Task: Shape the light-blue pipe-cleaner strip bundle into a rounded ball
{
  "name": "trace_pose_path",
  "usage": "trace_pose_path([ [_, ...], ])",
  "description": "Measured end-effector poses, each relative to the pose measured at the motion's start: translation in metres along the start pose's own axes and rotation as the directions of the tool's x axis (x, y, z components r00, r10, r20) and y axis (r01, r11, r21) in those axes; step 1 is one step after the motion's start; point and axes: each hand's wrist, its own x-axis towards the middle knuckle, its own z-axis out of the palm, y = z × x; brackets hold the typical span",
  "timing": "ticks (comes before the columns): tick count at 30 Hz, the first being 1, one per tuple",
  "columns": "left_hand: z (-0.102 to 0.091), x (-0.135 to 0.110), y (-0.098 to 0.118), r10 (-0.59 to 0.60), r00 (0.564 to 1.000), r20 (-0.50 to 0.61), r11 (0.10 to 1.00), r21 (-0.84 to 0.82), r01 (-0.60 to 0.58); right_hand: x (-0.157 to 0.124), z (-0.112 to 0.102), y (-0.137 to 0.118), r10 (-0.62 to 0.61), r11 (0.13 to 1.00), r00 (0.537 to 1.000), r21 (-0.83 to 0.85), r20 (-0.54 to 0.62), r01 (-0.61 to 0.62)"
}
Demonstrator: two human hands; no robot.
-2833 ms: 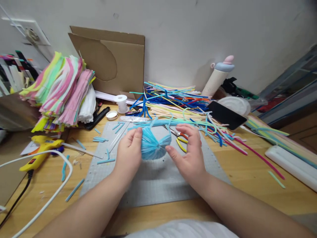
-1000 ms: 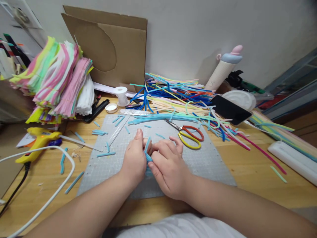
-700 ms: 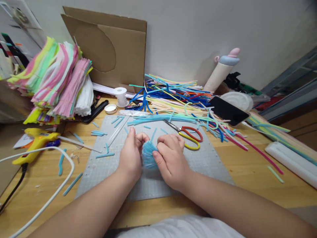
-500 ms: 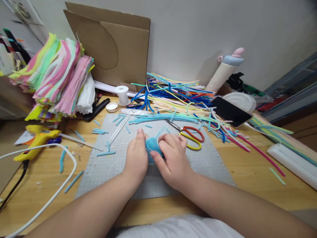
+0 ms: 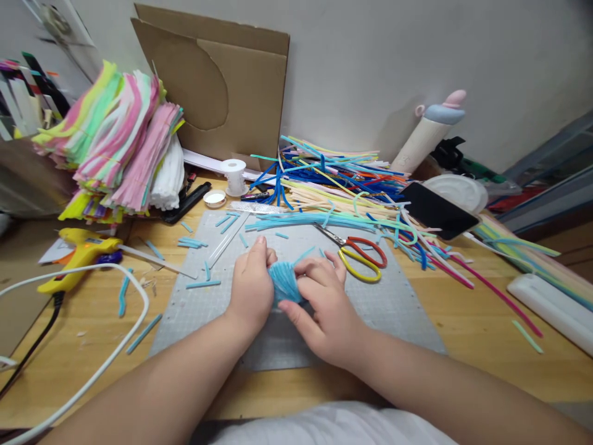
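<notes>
A bundle of blue pipe cleaners (image 5: 285,282) is held between my two hands above the grey cutting mat (image 5: 370,334). My left hand (image 5: 252,281) is closed around its left end, thumb up. On the right side, my right hand (image 5: 324,296) grips the bundle with curled fingers, its thumb lying along the lower edge. A thin blue strand pokes up beside the right fingers. Scissors (image 5: 354,250) with red and yellow handles lie just beyond my right hand. Short cut blue pieces (image 5: 204,285) are scattered on the mat to the left.
A yellow glue gun (image 5: 78,250) and white cable (image 5: 143,296) lie at left. Pipe cleaner bundles (image 5: 115,130) are stacked behind them. A loose pipe cleaner heap (image 5: 324,173), a phone (image 5: 438,210) and a bottle (image 5: 424,139) stand or lie at the back, before leaning cardboard (image 5: 254,86).
The view has shifted slightly, so the surroundings appear further right. My right thumb has slid lower on the blue bundle, and more of the bundle shows between my hands.
</notes>
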Motion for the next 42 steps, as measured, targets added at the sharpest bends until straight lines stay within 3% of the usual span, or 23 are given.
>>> trace_pose_path([
  [10, 0.001, 0.002, -0.005, -0.127, 0.987, 0.1, 0.969, -0.202, 0.145, 0.001, -0.001, 0.008, 0.033, 0.991, 0.999, 0.132, 0.019, -0.035],
  [15, 0.002, 0.008, -0.002, -0.132, 0.975, 0.179, 0.896, -0.399, 0.195, 0.005, 0.006, 0.017, 0.196, 0.943, 0.977, 0.29, -0.085, -0.164],
  [17, 0.0, 0.009, -0.001, -0.077, 0.988, 0.135, 0.93, -0.348, 0.12, 0.006, 0.009, 0.019, 0.273, 0.91, 0.954, 0.355, -0.124, -0.214],
  [20, -0.003, 0.008, 0.0, 0.033, 0.999, 0.004, 0.997, -0.069, -0.032, 0.006, 0.011, 0.019, 0.302, 0.888, 0.949, 0.389, -0.095, -0.244],
  [23, -0.006, 0.006, 0.002, 0.056, 0.996, -0.064, 0.996, 0.073, -0.052, 0.005, 0.011, 0.017, 0.312, 0.881, 0.95, 0.382, -0.023, -0.281],
  [32, -0.003, 0.002, 0.006, 0.027, 0.995, -0.091, 0.996, 0.085, -0.02, 0.004, 0.01, 0.009, 0.286, 0.795, 0.945, 0.512, 0.157, -0.326],
  [37, -0.002, 0.002, 0.005, -0.017, 1.0, -0.014, 0.999, -0.034, 0.016, 0.008, 0.007, 0.01, 0.241, 0.707, 0.955, 0.644, 0.17, -0.293],
  [42, -0.001, 0.0, 0.005, -0.084, 0.992, 0.099, 0.98, -0.171, 0.1, 0.009, 0.004, 0.015, 0.277, 0.674, 0.938, 0.654, 0.208, -0.344],
])
